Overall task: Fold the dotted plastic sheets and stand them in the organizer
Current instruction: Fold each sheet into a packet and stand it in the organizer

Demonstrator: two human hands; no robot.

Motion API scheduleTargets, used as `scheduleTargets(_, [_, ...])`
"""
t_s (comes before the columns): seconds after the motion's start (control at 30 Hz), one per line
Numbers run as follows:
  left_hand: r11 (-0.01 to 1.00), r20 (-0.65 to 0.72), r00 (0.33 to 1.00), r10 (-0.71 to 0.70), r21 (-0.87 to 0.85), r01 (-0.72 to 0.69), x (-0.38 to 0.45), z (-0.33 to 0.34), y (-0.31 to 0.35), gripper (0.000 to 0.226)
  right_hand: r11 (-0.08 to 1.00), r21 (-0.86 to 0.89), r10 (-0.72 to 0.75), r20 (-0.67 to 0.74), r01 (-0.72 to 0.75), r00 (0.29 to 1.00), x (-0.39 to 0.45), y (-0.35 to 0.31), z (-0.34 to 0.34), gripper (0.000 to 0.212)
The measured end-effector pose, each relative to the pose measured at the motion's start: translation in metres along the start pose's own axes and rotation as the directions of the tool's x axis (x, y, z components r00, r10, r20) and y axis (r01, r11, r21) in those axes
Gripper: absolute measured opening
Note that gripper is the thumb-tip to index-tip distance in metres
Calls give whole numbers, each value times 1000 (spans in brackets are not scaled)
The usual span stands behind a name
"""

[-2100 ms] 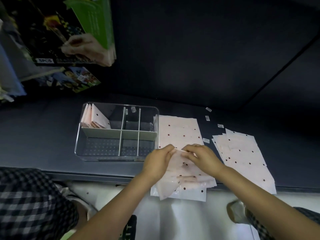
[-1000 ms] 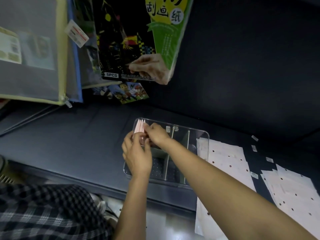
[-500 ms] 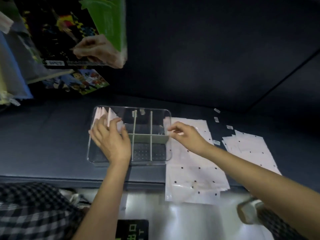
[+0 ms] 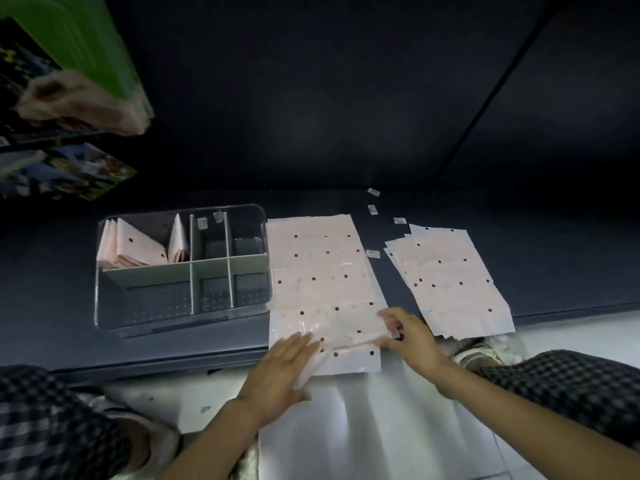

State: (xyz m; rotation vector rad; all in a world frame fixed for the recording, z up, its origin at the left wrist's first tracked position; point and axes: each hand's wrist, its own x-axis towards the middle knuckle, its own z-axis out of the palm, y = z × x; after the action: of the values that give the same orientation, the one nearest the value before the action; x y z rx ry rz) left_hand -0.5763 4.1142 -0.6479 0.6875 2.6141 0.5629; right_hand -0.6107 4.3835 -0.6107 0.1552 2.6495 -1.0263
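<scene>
A clear organizer (image 4: 104,320) with grey dividers stands on the dark shelf. Several folded pink dotted sheets (image 4: 138,251) stand in its back left compartment. Right of it lies a flat stack of dotted plastic sheets (image 4: 318,268), overhanging the shelf's front edge. My left hand (image 4: 280,362) rests flat, fingers straight, on the stack's near left corner. My right hand (image 4: 412,337) pinches the top sheet at its near right edge, where the sheet is slightly lifted and creased. A second stack of dotted sheets (image 4: 450,278) lies further right.
Small white stickers (image 4: 373,253) lie on the shelf between and behind the two stacks. Packaged goods (image 4: 69,64) hang at top left. The shelf's front edge (image 4: 173,358) runs in front of my checked-trousered knees (image 4: 561,386).
Both hands left the organizer and came back to the near end of the middle stack. One more folded sheet stands in the back left compartment.
</scene>
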Motion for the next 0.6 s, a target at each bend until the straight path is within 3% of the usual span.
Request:
scheduleTargets(0.2, [1000, -47, 999, 8, 21, -7, 6, -3, 1, 63, 979, 186, -82, -9, 82, 997, 5, -20, -3, 25])
scheduleTargets(0.3, [993, -116, 993, -23, -119, 9, 10, -11, 3, 52, 952, 289, -121, 56, 100, 991, 15, -33, -17, 21])
scheduleTargets(0.37, [960, -63, 995, -81, -273, 61, 16, -27, 7, 53, 957, 283, -91, 88, 63, 992, 25, -38, -27, 18])
scheduleTargets(0.4, [942, 3, 995, -99, -323, 95, 20, -36, 8, 53, 958, 287, -54, 118, 18, 992, 30, -38, -33, 16])
scheduleTargets(0.47, [924, 127, 988, -86, -361, 127, 27, -55, 8, 53, 890, 407, 89, 290, -207, 953, 39, -38, -46, 10])
scheduleTargets(0.53, [913, 176, 983, -48, -392, 115, 33, -71, 6, 59, 741, 503, 179, 490, -445, 853, 47, -37, -56, 11])
scheduleTargets(0.6, [876, 121, 991, -56, -471, 107, 37, -84, 5, 63, 570, 586, 215, 569, -575, 793, 55, -36, -61, 16])
